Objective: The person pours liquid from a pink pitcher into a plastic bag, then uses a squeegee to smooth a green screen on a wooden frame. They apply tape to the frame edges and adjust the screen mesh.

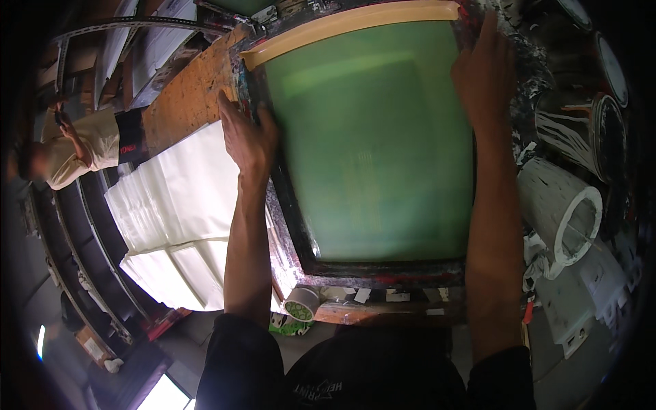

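A screen printing frame (383,266) with green mesh (369,150) lies in front of me, its dark rim stained with ink. A strip of tan tape (355,27) runs along its far side, with one edge standing up. My left hand (249,137) is at the frame's left rim, fingers stretched forward and thumb apart, close to the frame. At the upper right rim is my right hand (484,78), one finger pointing forward and the thumb toward the mesh. It is dim there, and whether either hand presses on the rim is hard to see.
White sheets (178,198) lie to the left on a wooden board (188,99). A roll of tape (301,303) stands near the table's front edge. Paint-smeared buckets (560,212) line the right side. Another person (89,147) stands at the far left beside metal racks.
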Available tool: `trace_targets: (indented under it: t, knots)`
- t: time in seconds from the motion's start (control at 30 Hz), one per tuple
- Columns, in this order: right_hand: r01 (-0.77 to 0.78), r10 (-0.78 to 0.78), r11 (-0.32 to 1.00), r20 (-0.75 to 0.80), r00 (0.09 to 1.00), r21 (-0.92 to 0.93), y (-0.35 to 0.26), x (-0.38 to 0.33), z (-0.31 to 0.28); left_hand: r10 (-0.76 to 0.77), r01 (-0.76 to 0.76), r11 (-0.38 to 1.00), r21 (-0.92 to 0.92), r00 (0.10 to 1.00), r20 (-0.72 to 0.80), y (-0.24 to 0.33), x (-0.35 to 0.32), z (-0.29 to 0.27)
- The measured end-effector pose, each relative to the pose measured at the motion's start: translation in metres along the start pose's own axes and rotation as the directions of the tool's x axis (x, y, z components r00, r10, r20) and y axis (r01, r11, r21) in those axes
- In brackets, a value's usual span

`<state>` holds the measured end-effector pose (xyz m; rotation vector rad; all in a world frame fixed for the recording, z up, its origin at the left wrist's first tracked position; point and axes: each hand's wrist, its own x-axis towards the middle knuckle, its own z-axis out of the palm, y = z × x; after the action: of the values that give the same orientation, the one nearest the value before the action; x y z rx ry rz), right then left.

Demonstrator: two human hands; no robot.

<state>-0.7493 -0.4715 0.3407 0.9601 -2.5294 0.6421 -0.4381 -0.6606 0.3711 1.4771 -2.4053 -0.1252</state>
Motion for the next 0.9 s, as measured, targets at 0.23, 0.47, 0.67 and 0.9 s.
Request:
trace_targets:
  t: [0.23,0.47,0.67,0.9]
  knots:
    - [-0.154,0.148,0.986,0.084,0.985,0.067,-0.021,0.039,-0.001,-0.062,0.062,0.998,0.013,0.998,0.001,0.005,0.068,0.008]
    - [-0.109,0.105,0.994,0.160,0.982,0.013,-0.001,0.041,0.009,-0.167,0.167,0.986,0.000,0.986,-0.021,0.019,0.076,0.020]
    - [-0.002,0.005,0.999,0.064,0.998,-0.044,-0.001,0.018,-0.008,-0.013,0.012,1.000,0.015,0.996,0.088,0.027,-0.009,-0.020]
    - [0.454,-0.347,0.850,0.365,0.864,-0.268,-0.007,-0.018,-0.056,0.496,-0.588,0.757,0.286,0.802,0.334,-0.020,-0.055,-0.052]
